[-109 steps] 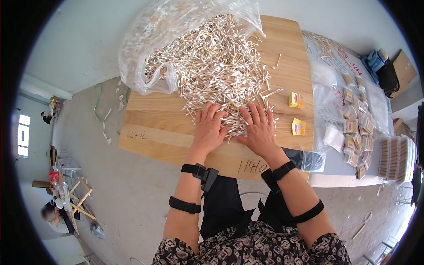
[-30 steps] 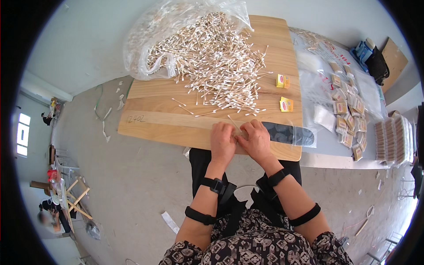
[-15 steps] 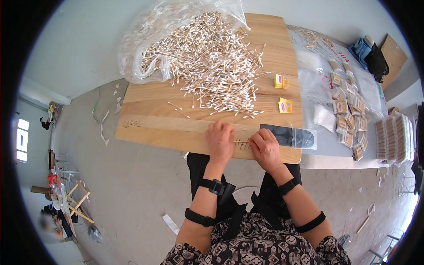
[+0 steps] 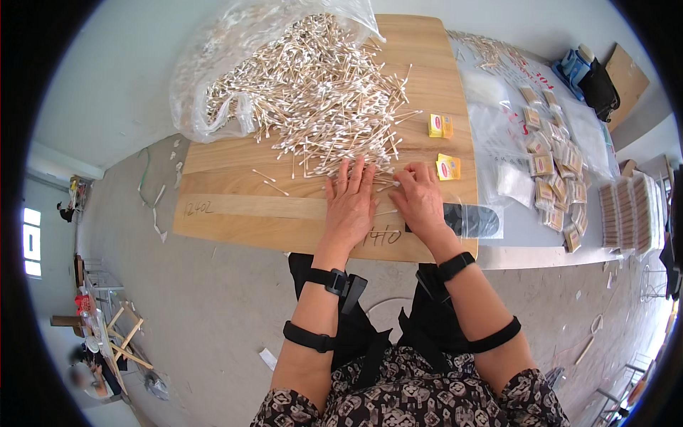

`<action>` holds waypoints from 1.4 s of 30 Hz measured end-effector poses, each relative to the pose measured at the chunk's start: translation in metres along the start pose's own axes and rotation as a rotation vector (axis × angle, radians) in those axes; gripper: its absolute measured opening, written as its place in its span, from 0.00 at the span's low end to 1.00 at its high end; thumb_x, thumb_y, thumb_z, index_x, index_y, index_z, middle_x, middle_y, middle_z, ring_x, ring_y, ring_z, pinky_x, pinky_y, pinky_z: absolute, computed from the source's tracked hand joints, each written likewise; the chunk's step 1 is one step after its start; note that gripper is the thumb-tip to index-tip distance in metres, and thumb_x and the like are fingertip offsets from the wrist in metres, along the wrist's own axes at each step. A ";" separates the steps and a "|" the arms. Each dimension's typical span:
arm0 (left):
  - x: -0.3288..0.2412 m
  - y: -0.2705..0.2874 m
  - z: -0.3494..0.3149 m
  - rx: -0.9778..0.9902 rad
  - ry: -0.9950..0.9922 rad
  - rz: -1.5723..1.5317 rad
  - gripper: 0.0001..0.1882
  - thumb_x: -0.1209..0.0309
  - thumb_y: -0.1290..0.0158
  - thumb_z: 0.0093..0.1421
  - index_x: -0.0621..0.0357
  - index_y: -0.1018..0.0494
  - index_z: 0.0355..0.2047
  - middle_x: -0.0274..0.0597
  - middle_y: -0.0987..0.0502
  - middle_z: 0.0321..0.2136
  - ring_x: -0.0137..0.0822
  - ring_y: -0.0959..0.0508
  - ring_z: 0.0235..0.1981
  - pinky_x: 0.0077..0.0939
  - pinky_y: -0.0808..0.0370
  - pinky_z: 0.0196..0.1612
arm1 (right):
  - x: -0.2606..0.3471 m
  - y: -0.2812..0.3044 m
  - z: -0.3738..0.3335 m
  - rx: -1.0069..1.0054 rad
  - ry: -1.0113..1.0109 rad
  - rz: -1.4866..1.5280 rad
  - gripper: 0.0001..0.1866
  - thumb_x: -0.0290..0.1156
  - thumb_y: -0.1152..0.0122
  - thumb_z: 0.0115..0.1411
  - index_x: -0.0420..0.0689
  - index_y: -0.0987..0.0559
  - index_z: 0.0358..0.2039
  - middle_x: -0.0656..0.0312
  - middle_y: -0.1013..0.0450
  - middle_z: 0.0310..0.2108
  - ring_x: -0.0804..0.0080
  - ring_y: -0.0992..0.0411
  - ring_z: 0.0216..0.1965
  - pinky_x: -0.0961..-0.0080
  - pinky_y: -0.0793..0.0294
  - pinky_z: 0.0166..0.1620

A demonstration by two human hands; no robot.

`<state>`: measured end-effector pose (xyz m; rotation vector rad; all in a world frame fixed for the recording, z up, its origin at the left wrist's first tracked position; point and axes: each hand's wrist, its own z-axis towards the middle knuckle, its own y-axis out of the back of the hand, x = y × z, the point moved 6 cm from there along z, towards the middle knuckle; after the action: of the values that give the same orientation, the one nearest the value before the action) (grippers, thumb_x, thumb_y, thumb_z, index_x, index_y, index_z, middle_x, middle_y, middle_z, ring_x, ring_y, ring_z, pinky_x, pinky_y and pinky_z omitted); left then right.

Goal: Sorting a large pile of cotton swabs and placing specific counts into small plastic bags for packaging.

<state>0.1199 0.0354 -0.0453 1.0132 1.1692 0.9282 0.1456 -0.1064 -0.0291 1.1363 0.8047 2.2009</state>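
A large heap of cotton swabs (image 4: 341, 107) with white tips and pale wooden sticks spills from a clear plastic bag (image 4: 188, 92) onto a wooden board (image 4: 242, 206). My left hand (image 4: 348, 203) lies with outstretched fingers at the heap's near edge, fingertips touching swabs. Just to its right, my right hand (image 4: 421, 201) is closed, thumb and fingers together at a cotton swab (image 4: 388, 187); its fingers partly hide what they hold. One loose swab lies between the hands. Two yellow cards (image 4: 440, 127) (image 4: 448, 168) rest right of the heap. Beside my right wrist is a dark flat piece (image 4: 473, 220) partly under clear plastic.
On the grey table (image 4: 512, 257) at right lie many small swab packs (image 4: 542, 165) and clear plastic bags (image 4: 514, 183). A tall stack of packs (image 4: 629, 217) stands farther right. A blue bottle (image 4: 575, 65) and black bag (image 4: 605, 96) sit at the back.
Both hands have moved forward from the board's near edge to the heap. My left fingers have stretched out. The whole view has shifted slightly.
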 end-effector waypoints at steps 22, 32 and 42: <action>-0.027 -0.007 -0.049 -0.006 -0.070 -0.058 0.34 0.61 0.47 0.62 0.61 0.42 0.65 0.48 0.43 0.67 0.46 0.46 0.69 0.54 0.52 0.68 | 0.000 -0.012 -0.014 0.164 -0.038 0.225 0.04 0.23 0.37 0.49 0.42 0.21 0.27 0.56 0.28 0.30 0.54 0.28 0.35 0.62 0.27 0.41; -0.018 -0.007 -0.019 -0.038 -0.054 0.024 0.37 0.52 0.48 0.61 0.57 0.42 0.66 0.47 0.45 0.68 0.43 0.50 0.71 0.57 0.59 0.69 | -0.011 0.013 -0.041 -0.093 -0.368 0.467 0.10 0.14 0.43 0.53 0.35 0.24 0.38 0.53 0.28 0.41 0.62 0.26 0.35 0.71 0.25 0.41; 0.013 -0.005 -0.046 -0.433 0.084 -0.692 0.28 0.60 0.57 0.70 0.62 0.42 0.65 0.52 0.43 0.66 0.47 0.44 0.68 0.40 0.48 0.68 | 0.008 -0.007 -0.055 -0.193 -0.388 0.720 0.15 0.21 0.50 0.64 0.34 0.28 0.52 0.51 0.34 0.57 0.62 0.32 0.55 0.74 0.34 0.57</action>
<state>0.0764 0.0526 -0.0580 0.1868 1.2003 0.6202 0.0962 -0.1108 -0.0559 1.8753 -0.0040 2.3869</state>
